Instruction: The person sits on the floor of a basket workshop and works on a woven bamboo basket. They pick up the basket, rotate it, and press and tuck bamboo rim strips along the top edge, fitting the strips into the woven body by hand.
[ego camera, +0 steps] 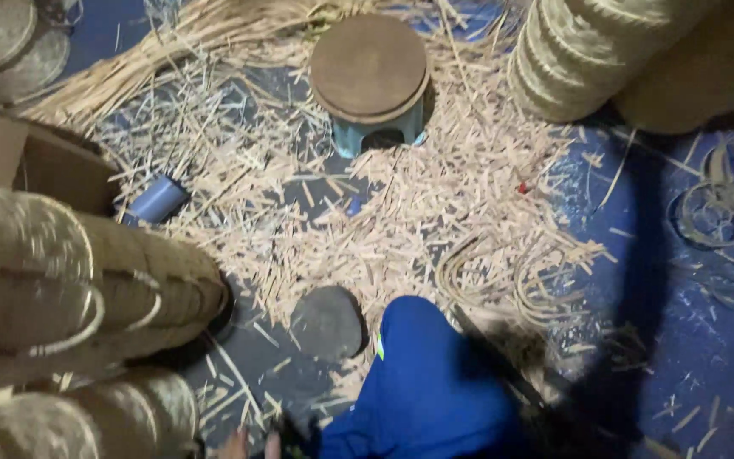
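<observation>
hands: not visible, state unknown
knee (422, 382): blue trouser, floor's near edge
stool (371, 72): far edge, amid cane offcuts (435, 204)

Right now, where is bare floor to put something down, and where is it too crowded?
Bare blue floor lies at right, between the straw cuttings and the frame edge, with only scattered bits. A smaller patch lies between the dark stone and the woven rolls. Around the stool it is crowded.

Dark blue floor (690, 340) strewn centre-frame with pale cut straw pieces (435, 204); a round-topped low stool (371, 72) stands at upper centre.
</observation>
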